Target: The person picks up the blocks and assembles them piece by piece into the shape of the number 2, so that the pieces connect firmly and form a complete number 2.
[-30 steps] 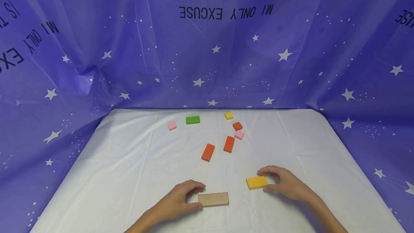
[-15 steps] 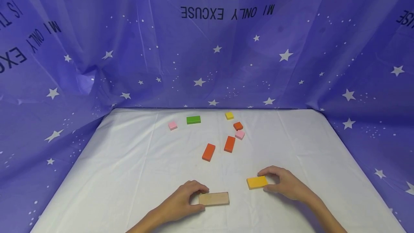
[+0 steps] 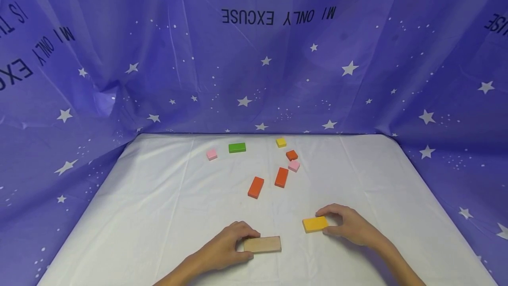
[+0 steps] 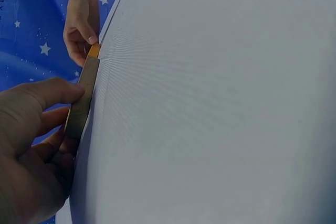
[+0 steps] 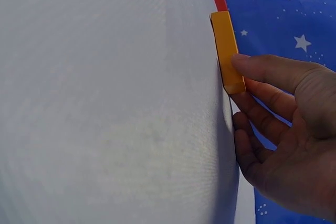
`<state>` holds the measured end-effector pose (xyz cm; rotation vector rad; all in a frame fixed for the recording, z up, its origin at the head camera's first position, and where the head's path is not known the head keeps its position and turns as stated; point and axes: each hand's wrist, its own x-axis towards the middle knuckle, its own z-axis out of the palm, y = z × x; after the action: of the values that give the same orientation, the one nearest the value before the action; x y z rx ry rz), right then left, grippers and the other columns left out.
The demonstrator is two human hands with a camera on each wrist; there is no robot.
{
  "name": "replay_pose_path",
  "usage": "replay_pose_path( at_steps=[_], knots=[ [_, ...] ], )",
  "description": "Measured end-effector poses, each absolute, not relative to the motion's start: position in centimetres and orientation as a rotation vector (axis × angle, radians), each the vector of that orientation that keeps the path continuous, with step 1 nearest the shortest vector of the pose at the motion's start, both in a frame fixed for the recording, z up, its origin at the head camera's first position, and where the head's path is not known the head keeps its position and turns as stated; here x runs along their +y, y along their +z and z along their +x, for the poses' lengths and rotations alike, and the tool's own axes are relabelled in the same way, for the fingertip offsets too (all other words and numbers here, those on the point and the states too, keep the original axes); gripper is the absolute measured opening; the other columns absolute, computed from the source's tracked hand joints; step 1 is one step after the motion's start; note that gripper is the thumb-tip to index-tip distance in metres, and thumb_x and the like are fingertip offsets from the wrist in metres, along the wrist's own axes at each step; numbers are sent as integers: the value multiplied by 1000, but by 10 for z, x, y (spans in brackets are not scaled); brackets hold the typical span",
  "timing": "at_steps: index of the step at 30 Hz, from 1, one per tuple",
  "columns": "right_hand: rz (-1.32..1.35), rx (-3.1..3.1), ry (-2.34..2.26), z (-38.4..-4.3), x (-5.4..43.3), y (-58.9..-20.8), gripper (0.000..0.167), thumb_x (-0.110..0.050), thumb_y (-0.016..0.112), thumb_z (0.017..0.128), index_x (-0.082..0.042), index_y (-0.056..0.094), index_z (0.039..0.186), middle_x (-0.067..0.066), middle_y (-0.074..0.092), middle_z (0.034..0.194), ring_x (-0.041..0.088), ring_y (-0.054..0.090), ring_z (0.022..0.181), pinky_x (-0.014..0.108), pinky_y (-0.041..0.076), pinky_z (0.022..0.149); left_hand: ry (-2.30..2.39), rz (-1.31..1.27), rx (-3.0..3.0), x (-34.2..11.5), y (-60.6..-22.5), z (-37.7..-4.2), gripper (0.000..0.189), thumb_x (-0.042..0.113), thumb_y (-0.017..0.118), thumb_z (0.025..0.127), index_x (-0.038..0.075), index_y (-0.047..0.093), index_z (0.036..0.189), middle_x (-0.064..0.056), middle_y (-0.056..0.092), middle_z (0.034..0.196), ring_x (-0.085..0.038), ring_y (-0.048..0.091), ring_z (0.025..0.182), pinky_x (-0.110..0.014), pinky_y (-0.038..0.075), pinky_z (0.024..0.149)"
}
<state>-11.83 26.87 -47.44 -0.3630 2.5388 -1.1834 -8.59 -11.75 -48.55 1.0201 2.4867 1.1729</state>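
A plain wooden block point(image 3: 265, 245) lies flat near the front of the white-covered table. My left hand point(image 3: 226, 248) pinches its left end, thumb on the near long side and fingers on the far side. Farther right and a bit farther back lies a yellow block point(image 3: 315, 224). Its right end is pinched between the thumb and fingers of my right hand point(image 3: 349, 226). In the left wrist view the thumb presses against the wooden block point(image 4: 83, 100). The right wrist view has the thumb on the side of the yellow block point(image 5: 226, 45). A gap separates the two blocks.
Two orange-red blocks, one point(image 3: 255, 187) left of the other point(image 3: 281, 177), lie mid-table. Behind are a small orange-red piece point(image 3: 291, 155), pink pieces point(image 3: 294, 166) point(image 3: 212, 155), a small yellow piece point(image 3: 281, 142) and a green block point(image 3: 237, 148). A purple starred curtain point(image 3: 254, 56) surrounds the table.
My left hand's fingers have slid a little to the right along the wooden block and closed on its end. The right hand and the yellow block have stayed put.
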Motion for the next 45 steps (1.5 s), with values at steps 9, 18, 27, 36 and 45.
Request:
replay_pose_path(
  at_steps=[9, 18, 27, 36, 45],
  knots=[
    [-366, 2540, -1164, -118, 267, -471, 34, -26, 82, 82, -21, 71, 114, -3, 64, 120, 35, 51, 123, 64, 32, 106, 1177, 1051, 2472, -117, -487, -90, 33, 19, 76, 87, 19, 70, 119, 17, 61, 111, -3, 53, 101, -27, 46, 88],
    [-385, 2551, -1159, -119, 267, -472, 34, -27, 81, 83, -21, 71, 115, -3, 64, 119, 35, 52, 122, 63, 33, 106, 1241, 1120, 2469, -120, -490, -100, 31, 10, 76, 85, 15, 70, 116, 12, 63, 110, -4, 55, 99, -26, 48, 88],
    [-387, 2552, -1155, -119, 268, -471, 33, -26, 81, 84, -21, 71, 114, -2, 64, 120, 36, 51, 124, 64, 33, 106, 1238, 1101, 2466, -119, -488, -116, 30, 10, 75, 86, 12, 70, 115, 8, 64, 109, -5, 56, 97, -26, 48, 88],
    [-375, 2555, -1150, -117, 266, -469, 32, -25, 80, 84, -20, 71, 114, -3, 64, 119, 35, 51, 124, 63, 33, 106, 1203, 1129, 2484, -117, -489, -137, 29, 9, 75, 86, 9, 70, 115, 5, 65, 108, -6, 56, 95, -26, 48, 86],
    [-405, 2560, -1145, -116, 266, -468, 32, -25, 79, 85, -19, 70, 115, -3, 64, 119, 35, 52, 122, 63, 34, 105, 1173, 1085, 2493, -113, -486, -145, 31, 11, 75, 87, 10, 70, 118, 7, 65, 109, -6, 55, 94, -26, 47, 85]
  ],
)
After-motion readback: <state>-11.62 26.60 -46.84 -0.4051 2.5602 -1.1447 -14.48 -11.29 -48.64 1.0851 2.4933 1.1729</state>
